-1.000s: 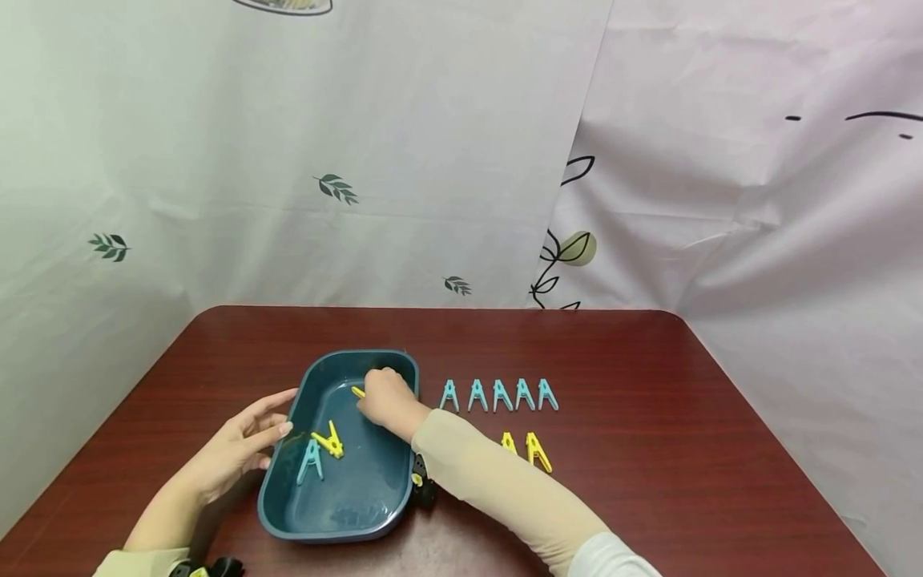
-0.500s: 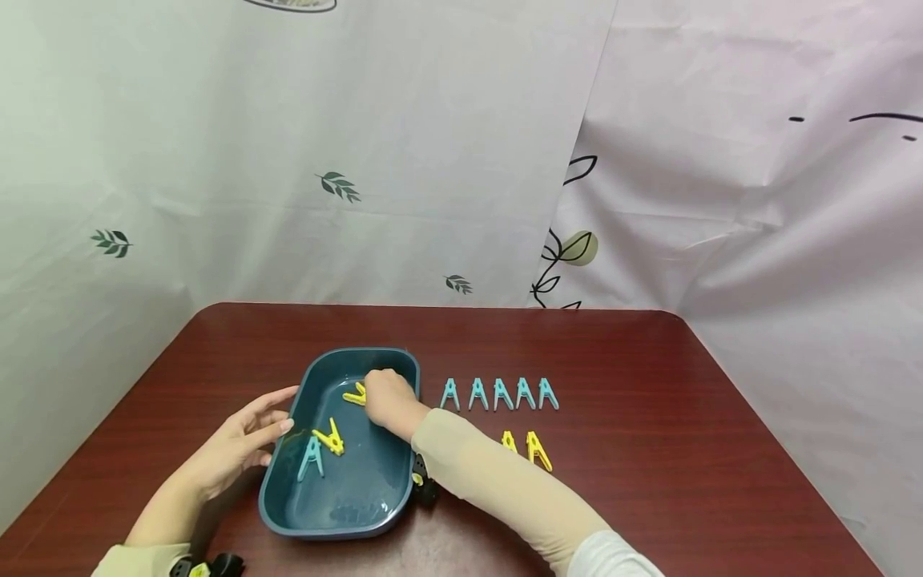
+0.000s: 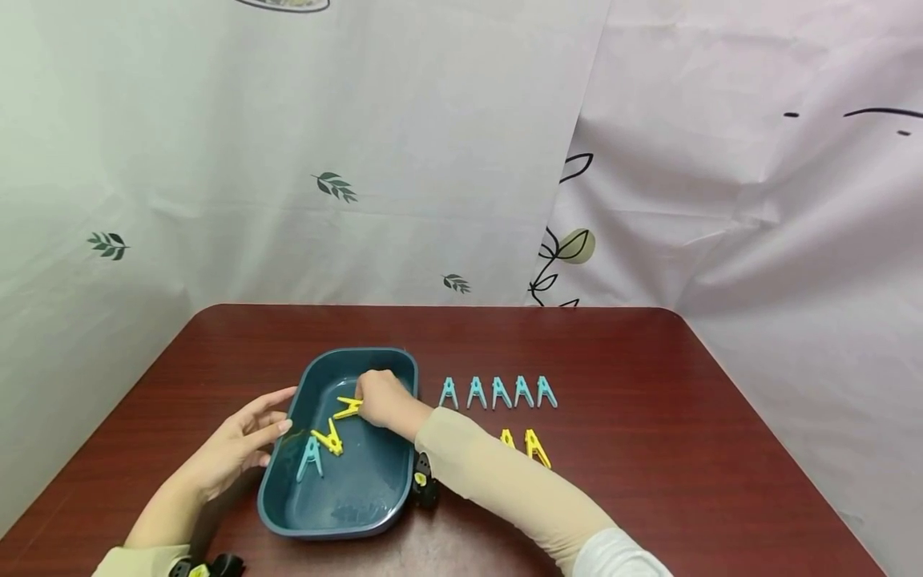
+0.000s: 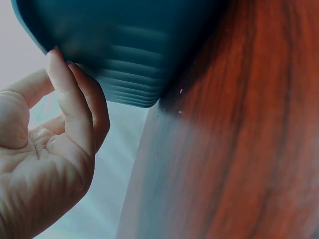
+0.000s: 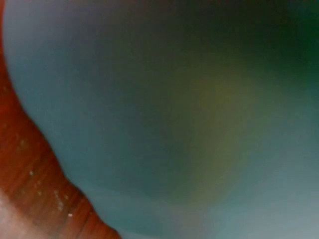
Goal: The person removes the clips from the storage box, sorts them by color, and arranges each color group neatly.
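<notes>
A blue-grey plastic basin (image 3: 389, 513) stands left of the table's middle. Inside it, my right hand (image 3: 385, 399) pinches a yellow clothespin (image 3: 348, 409) close over the floor; the fingertips are hidden behind the hand. Two more clothespins lie near the basin's left wall, a yellow one (image 3: 330, 439) and a light blue one (image 3: 310, 459). My left hand (image 3: 234, 445) rests against the outside of that wall, its thumb tip at the rim. In the left wrist view, relaxed fingers (image 4: 75, 107) touch the basin's edge. The right wrist view is mostly a blur of blue and yellow.
Several light blue clothespins (image 3: 498, 393) stand in a row right of the basin. In front of them lie two yellow clothespins (image 3: 537, 447), one partly hidden by the right sleeve (image 3: 497, 473). A printed curtain hangs behind the dark red table (image 3: 685, 449).
My right hand has shifted slightly left and nearer inside the basin, and more of the yellow clothespin in its fingers shows. The left hand stays in place at the wall.
</notes>
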Tool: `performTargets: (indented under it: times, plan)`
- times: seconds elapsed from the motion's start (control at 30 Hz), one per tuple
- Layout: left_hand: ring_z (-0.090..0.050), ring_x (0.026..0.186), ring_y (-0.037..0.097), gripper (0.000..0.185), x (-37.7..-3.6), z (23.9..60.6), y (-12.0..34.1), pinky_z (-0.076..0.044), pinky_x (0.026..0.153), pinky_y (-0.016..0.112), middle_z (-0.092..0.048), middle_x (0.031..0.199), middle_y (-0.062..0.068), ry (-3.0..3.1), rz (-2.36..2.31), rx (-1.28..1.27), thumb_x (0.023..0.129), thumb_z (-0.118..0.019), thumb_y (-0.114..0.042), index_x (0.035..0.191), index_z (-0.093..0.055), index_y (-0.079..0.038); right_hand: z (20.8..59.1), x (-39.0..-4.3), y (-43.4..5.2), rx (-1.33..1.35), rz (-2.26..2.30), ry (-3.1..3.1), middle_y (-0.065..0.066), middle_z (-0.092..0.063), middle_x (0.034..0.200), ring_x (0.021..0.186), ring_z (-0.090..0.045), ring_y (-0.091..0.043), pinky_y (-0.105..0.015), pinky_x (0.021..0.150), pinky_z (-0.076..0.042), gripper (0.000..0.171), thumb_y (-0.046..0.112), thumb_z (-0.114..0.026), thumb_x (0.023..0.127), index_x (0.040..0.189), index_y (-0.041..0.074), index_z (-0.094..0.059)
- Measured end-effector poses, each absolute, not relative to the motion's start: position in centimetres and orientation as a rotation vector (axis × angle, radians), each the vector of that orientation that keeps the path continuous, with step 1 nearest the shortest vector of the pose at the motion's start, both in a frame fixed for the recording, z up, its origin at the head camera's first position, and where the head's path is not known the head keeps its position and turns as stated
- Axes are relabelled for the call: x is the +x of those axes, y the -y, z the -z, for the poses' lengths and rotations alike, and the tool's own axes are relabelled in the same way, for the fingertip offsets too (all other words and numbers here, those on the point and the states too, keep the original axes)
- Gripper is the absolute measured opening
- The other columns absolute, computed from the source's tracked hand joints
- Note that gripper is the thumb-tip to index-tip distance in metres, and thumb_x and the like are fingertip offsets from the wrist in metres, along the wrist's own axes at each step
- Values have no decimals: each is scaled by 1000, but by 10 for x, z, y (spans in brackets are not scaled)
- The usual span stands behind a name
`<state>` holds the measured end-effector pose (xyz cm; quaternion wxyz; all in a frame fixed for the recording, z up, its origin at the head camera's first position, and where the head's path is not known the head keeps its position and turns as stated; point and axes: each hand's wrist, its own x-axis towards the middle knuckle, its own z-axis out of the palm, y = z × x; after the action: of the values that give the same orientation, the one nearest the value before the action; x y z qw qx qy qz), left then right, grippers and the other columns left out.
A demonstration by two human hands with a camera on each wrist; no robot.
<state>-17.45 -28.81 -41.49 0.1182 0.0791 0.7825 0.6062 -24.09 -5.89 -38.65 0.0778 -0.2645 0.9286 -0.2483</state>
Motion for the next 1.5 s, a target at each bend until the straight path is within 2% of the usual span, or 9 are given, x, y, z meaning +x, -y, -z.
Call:
performTargets:
  times: [0.07,0.13,0.23,0.3,0.6,0.83,1.2,1.37,1.5]
  plan:
    - [-63,82,12,54,-175,415,288,-55,61,30,-62,102,-2,-2291,-1774,232,98,-52,-17,146,-27,-9,384,-239,58,-784,767,-2768,4,-22,52,46,-18,-9,-16,44,-23,41,-1,-60,87,54,13,-40]
    - [-63,82,12,54,-175,415,288,-55,61,30,-62,102,-1,-2289,-1774,236,98,-52,-17,146,-27,-9,381,-238,57,-766,775,-2765,4,-41,55,49,-31,-6,-15,48,-32,26,1,-64,86,63,11,-56]
    - [-63,82,12,54,-175,414,288,-55,61,29,-62,102,-1,-2289,-1774,233,98,-52,-17,146,-27,-10,377,-237,54,-744,783,-2762,2,-63,77,62,-50,-5,-14,56,-42,3,7,-69,85,85,10,-71]
    - [-63,82,12,54,-175,414,288,-55,61,29,-62,102,-1,-2292,-1774,230,98,-52,-17,145,-28,-10,375,-236,52,-731,813,-2751,1,-68,89,68,-54,-5,-15,59,-45,10,10,-71,85,95,9,-73]
    - [-63,82,12,53,-174,413,288,-55,60,29,-62,101,-1,-2304,-1771,226,98,-52,-17,145,-29,-10,370,-232,37,-752,1182,-2625,-3,-70,98,78,-60,-7,-15,64,-48,16,7,-66,88,102,7,-72]
    - [-63,82,11,52,-174,414,288,-55,60,28,-62,101,-1,-2292,-1779,242,98,-52,-17,145,-30,-12,370,-229,25,-707,1533,-2518,-6,-68,96,71,-56,-4,-16,61,-47,14,6,-65,87,99,4,-73]
    - [-63,82,12,52,-176,415,289,-55,61,29,-62,102,-2,-2291,-1771,236,98,-52,-17,145,-29,-12,377,-224,5,-622,1879,-2314,-13,-65,106,80,-61,-17,-20,63,-49,17,4,-62,89,105,3,-68]
    - [-63,82,12,50,-176,415,290,-55,60,29,-63,102,-2,-2280,-1773,252,99,-51,-16,145,-30,-14,373,-219,-5,-588,1951,-2216,-16,-63,103,82,-66,-21,-34,74,-56,23,3,-61,91,113,3,-66]
    - [-62,81,12,50,-176,414,290,-55,60,29,-62,102,-2,-2282,-1761,235,99,-51,-16,144,-31,-16,373,-217,-14,-556,1975,-2175,-15,-62,101,80,-65,-17,-44,79,-55,26,3,-61,90,116,2,-63]
